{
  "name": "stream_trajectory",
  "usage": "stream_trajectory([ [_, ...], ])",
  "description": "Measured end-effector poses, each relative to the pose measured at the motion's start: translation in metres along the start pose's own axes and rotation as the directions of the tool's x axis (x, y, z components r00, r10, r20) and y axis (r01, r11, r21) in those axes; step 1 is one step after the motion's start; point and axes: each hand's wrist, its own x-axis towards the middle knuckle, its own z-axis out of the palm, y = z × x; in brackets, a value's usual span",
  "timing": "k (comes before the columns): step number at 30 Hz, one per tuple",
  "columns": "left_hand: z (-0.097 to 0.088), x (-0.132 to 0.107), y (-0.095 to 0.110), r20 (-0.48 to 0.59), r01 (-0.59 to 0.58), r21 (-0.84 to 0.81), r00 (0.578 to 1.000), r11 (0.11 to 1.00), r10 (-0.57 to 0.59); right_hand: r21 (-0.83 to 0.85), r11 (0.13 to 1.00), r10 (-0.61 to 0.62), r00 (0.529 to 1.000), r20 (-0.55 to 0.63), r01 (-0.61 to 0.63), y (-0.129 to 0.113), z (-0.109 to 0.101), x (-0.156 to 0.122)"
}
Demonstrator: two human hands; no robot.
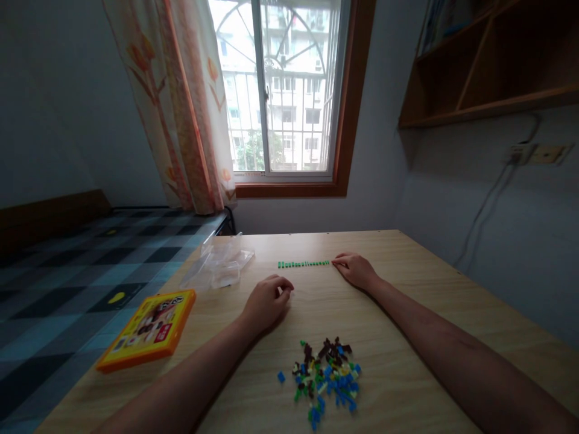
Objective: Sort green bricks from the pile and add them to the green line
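A straight row of small green building bricks runs from left to right across the far half of the table. At its right end, my right hand rests on the wood with thumb and fingertips pinched together; anything between them is too small to make out. My left hand lies nearer, below the row's left end, its fingers curled towards the thumb, and what they may hold is hidden. In front of both hands is a loose pile of small blue, brown, green, yellow and cream bricks, with one blue brick apart on its left.
Clear plastic packaging lies at the table's back left. Nearer, an orange and yellow box rests by the left edge of the wooden table. A bed with a checked cover adjoins on the left; a wall stands on the right.
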Motion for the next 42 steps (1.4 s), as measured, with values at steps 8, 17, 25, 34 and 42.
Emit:
stream_trajectory([
  [8,0.0,-0.001,-0.002,-0.002,-0.009,-0.001,1.0,1.0,0.009,0.008,1.0,-0.013,0.999,-0.03,0.014,0.001,0.005,0.001],
  [17,0.0,0.0,-0.001,-0.009,-0.013,0.009,1.0,1.0,0.013,0.01,0.999,-0.048,0.999,-0.02,0.049,-0.004,0.01,0.002],
  [25,0.0,0.0,-0.001,-0.013,-0.023,0.001,1.0,1.0,0.023,0.003,0.999,-0.04,0.999,-0.027,0.04,-0.002,0.011,0.003],
  [34,0.0,0.0,0.0,-0.011,-0.011,0.022,1.0,1.0,0.011,-0.01,1.0,-0.021,0.999,-0.025,0.021,-0.006,0.007,0.0],
  [42,0.0,-0.001,0.0,-0.01,-0.032,0.033,0.999,0.999,0.032,-0.028,0.999,-0.028,1.0,-0.014,0.027,-0.006,0.007,-0.001],
])
